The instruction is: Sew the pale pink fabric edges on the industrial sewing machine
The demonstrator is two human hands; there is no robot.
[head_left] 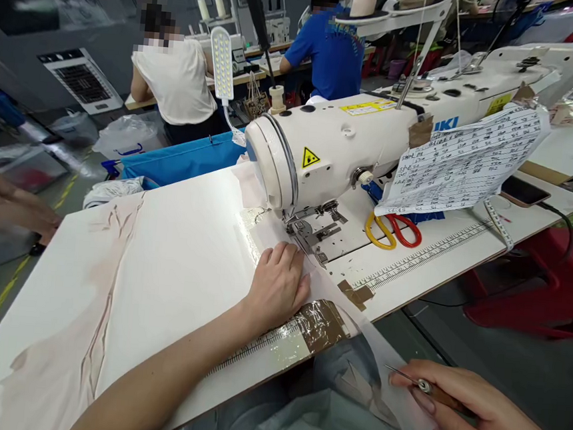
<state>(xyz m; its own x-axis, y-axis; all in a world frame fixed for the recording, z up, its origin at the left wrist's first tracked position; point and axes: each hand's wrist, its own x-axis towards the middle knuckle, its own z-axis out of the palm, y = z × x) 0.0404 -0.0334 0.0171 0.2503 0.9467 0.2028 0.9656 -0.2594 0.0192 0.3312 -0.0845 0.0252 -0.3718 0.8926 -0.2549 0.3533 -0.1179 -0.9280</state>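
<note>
The left hand [276, 286], fingers loosely open, steadies pale cloth [369, 336] beside the sewing machine [333, 145] at 12 o'clock; at 4, the right hand [485, 406] grips an awl [439, 394] and the cloth's end. Guiding apparently needs even tension.

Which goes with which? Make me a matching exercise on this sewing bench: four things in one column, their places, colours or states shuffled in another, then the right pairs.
Column one
1. Awl
2. Scissors
3. Phone
4. Left hand

Column two
A. One yellow handle loop, one red
B. On the pale fabric, close to the machine's needle area
C. Held in the right hand
D. Lying flat with a dark cable at one end

Right pairs: 1-C, 2-A, 3-D, 4-B
</note>
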